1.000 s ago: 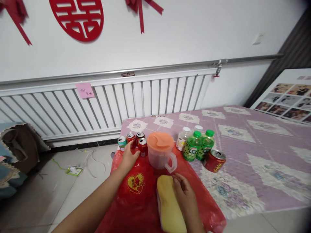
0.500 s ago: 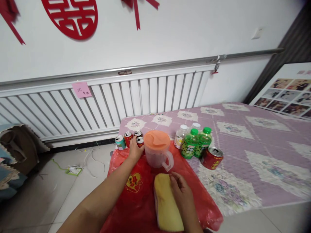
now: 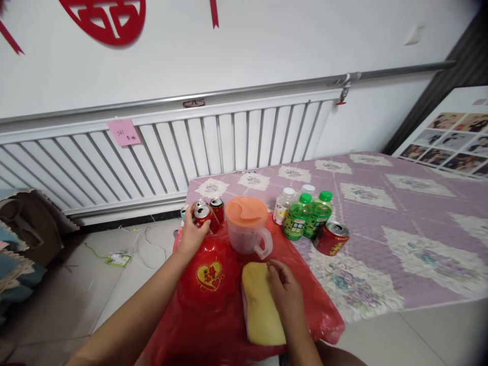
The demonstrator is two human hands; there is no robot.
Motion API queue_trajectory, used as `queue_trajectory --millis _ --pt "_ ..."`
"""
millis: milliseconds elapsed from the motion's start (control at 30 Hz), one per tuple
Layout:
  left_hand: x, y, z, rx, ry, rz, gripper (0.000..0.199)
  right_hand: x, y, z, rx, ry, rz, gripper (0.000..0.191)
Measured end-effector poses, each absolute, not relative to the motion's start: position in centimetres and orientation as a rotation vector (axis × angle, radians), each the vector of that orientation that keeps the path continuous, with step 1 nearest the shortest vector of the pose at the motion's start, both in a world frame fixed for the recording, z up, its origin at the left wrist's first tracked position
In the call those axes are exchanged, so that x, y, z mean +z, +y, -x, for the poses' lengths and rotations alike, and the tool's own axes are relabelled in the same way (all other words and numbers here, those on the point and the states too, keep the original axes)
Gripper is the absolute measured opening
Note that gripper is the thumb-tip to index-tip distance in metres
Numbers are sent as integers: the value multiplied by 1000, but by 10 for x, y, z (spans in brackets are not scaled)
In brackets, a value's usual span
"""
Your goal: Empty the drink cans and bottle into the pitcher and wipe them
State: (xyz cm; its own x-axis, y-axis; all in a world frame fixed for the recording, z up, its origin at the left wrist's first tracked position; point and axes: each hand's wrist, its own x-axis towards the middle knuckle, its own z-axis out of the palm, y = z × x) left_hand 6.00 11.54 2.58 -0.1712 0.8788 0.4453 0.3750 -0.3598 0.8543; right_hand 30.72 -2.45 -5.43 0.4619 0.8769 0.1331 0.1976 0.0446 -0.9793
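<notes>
My left hand [image 3: 193, 233] is closed around a red drink can [image 3: 203, 214] at the table's left end. Other cans, including a dark-topped red can [image 3: 217, 209], stand close by; a teal one is mostly hidden behind my fingers. In front of me, my right hand [image 3: 286, 291] has its fingers curled at the upper right edge of a thick yellow folded cloth [image 3: 261, 305]. Between the hands stands a clear plastic pitcher [image 3: 244, 239] with an orange lid. A red scalloped box [image 3: 209, 290] with a gold heart lies below my left hand.
Under these lies a red plastic sheet [image 3: 316, 310] on the purple floral tablecloth [image 3: 362, 223]. Right of the pitcher stand green-capped bottles [image 3: 297, 218], white-capped bottles [image 3: 284, 206] and a large red can [image 3: 331, 239]. A white radiator [image 3: 224, 140] runs behind the table.
My left hand has moved left and towards me, bringing the red can from beside the pitcher to in front of the other cans. My right hand stays at the cloth. The view has tilted down slightly.
</notes>
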Motion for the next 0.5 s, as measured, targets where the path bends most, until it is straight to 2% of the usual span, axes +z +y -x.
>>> queue_trajectory --millis 167,267,367,500 --pt "41 65 -33 1414 1145 -1521 80 -44 -34 -303 354 -1191 1437 31" --pt "45 39 -25 1268 1007 -1453 80 -34 -45 -293 285 -1307 1377 26" --pt "46 22 -21 1115 881 -1425 85 -28 -54 -272 386 -1368 1318 27" --pt "51 13 -20 1002 799 -1401 89 -23 -58 -241 816 -1317 1156 49"
